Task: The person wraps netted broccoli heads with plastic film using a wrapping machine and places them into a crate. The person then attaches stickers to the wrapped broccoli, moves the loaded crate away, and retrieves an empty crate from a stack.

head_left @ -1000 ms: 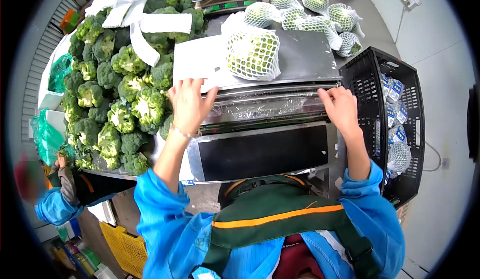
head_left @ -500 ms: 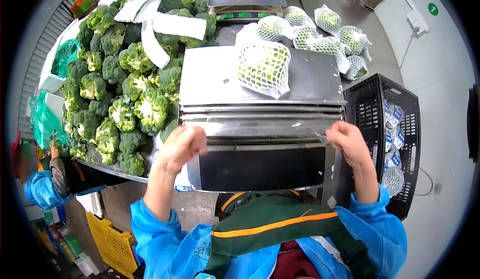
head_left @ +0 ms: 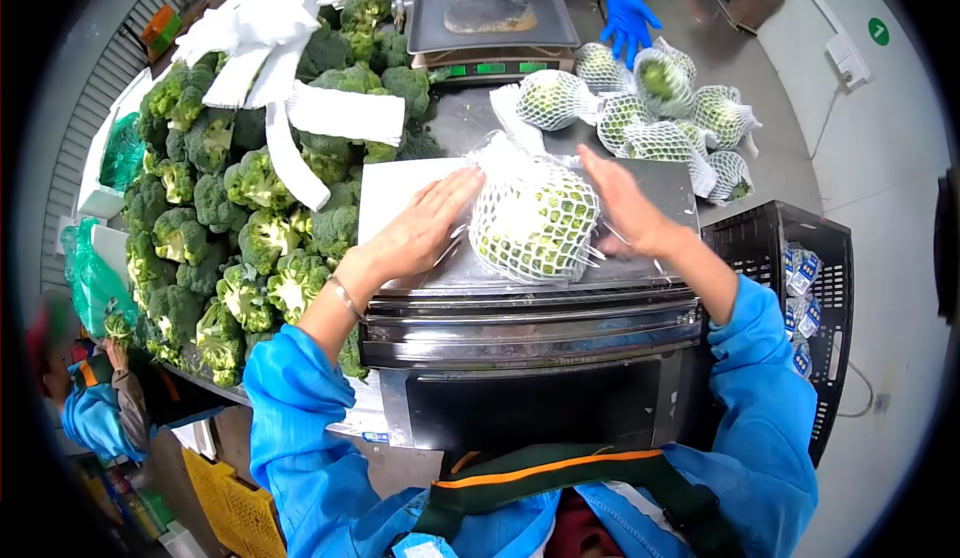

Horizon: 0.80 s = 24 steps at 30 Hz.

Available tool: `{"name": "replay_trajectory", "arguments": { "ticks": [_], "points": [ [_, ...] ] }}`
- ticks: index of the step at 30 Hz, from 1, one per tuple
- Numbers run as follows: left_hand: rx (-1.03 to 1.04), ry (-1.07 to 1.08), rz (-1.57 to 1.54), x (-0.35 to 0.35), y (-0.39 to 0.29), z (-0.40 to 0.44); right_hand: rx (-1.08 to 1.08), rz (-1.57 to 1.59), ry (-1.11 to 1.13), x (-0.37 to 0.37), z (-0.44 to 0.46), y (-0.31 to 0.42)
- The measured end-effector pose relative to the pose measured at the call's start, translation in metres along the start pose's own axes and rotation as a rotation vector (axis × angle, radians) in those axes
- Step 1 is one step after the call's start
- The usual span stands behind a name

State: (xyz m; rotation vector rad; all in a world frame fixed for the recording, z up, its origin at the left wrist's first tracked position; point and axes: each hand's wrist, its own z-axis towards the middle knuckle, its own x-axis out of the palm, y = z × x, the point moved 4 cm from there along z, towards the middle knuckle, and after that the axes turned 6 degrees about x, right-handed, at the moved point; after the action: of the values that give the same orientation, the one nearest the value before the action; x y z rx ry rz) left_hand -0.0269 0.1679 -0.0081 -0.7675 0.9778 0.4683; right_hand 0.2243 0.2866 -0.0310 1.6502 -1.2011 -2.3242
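Note:
A head of broccoli in white foam netting [head_left: 535, 226] sits on the flat metal top of a wrapping machine [head_left: 640, 276]. Shiny clear film seems to lie around it, though its edges are hard to make out. My left hand [head_left: 425, 226], fingers stretched out, is at the left side of the netted broccoli. On the other side, my right hand [head_left: 632, 210] is held with its fingers extended and slightly apart, close to the netting. Metal rollers [head_left: 530, 330] run along the machine's front, below both hands.
Loose broccoli [head_left: 265, 180] is heaped on the left, with white netting sleeves [head_left: 345, 113] on top. Behind stands a scale [head_left: 490, 63]. Several netted heads [head_left: 655, 140] lie back right, near a co-worker's blue-gloved hand [head_left: 628, 23]. A black crate [head_left: 835, 248] holds wrapped packs.
My hands have moved from the front rollers, where they gripped clear film, up to both sides of the netted broccoli, and opened. A co-worker's gloved hand has appeared at the back right.

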Motion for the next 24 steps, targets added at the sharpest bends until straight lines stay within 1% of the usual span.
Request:
{"name": "replay_trajectory", "arguments": {
  "ticks": [2,3,4,5,6,7,8,9,10,11,12,13,14,15,16,17,19,20,21,22,23,24],
  "points": [
    [-0.185,-0.01,-0.283,0.012,-0.002,0.014,-0.149,0.041,-0.032,0.009,0.007,0.036],
    [-0.271,-0.018,-0.415,0.013,-0.004,0.017,0.068,0.517,0.041,0.018,0.007,0.025],
    [-0.187,-0.104,-0.315,0.015,-0.001,0.015,0.285,0.986,0.118,0.033,0.006,0.01],
    [-0.233,-0.074,-0.388,0.01,-0.008,0.016,0.461,1.201,0.125,0.026,0.0,0.03],
    [-0.279,-0.043,-0.465,0.002,-0.019,0.016,0.651,1.446,0.083,0.019,-0.008,0.05],
    [-0.327,-0.009,-0.547,-0.004,-0.035,0.016,0.838,1.666,-0.008,0.012,-0.016,0.07],
    [-0.327,-0.064,-0.597,-0.012,-0.052,0.016,0.811,1.651,-0.043,-0.001,-0.028,0.084],
    [-0.284,-0.084,-0.655,-0.019,-0.068,0.015,0.625,1.428,-0.064,-0.008,-0.047,0.089],
    [-0.283,-0.042,-0.659,-0.025,-0.086,0.012,0.463,1.199,-0.122,-0.015,-0.067,0.094],
    [-0.281,0.0,-0.661,-0.028,-0.103,0.008,0.149,0.752,-0.154,-0.021,-0.091,0.099],
    [-0.264,0.048,-0.648,-0.025,-0.12,-0.001,0.109,0.598,-0.062,-0.028,-0.111,0.115],
    [-0.248,0.097,-0.637,-0.019,-0.138,-0.012,0.219,0.637,0.03,-0.021,-0.134,0.113],
    [-0.242,0.124,-0.69,-0.015,-0.158,-0.021,0.227,0.432,0.12,-0.018,-0.155,0.12],
    [-0.239,0.151,-0.748,-0.011,-0.177,-0.03,0.177,0.461,0.129,-0.015,-0.173,0.131],
    [-0.329,0.224,-0.905,-0.009,-0.193,-0.038,0.413,0.645,0.218,-0.002,-0.193,0.136],
    [-0.369,0.265,-0.992,0.002,-0.205,-0.053,0.653,0.825,0.305,0.012,-0.212,0.14],
    [-0.533,0.396,-1.141,0.021,-0.223,-0.082,0.671,0.942,0.365,0.031,-0.229,0.152],
    [-0.669,0.396,-1.415,0.036,-0.228,-0.101,0.604,0.856,0.338,0.046,-0.234,0.151],
    [-0.877,0.411,-1.889,0.05,-0.228,-0.123,1.038,1.137,0.531,0.046,-0.253,0.154],
    [-1.055,0.284,-2.227,0.056,-0.228,-0.138,1.149,1.324,0.522,0.076,-0.289,0.128],
    [-1.24,0.123,-2.56,0.062,-0.231,-0.154,1.085,1.237,0.493,0.082,-0.3,0.128],
    [-1.343,0.248,-2.457,0.085,-0.235,-0.184,1.025,1.145,0.462,0.089,-0.311,0.128]
  ]
}}
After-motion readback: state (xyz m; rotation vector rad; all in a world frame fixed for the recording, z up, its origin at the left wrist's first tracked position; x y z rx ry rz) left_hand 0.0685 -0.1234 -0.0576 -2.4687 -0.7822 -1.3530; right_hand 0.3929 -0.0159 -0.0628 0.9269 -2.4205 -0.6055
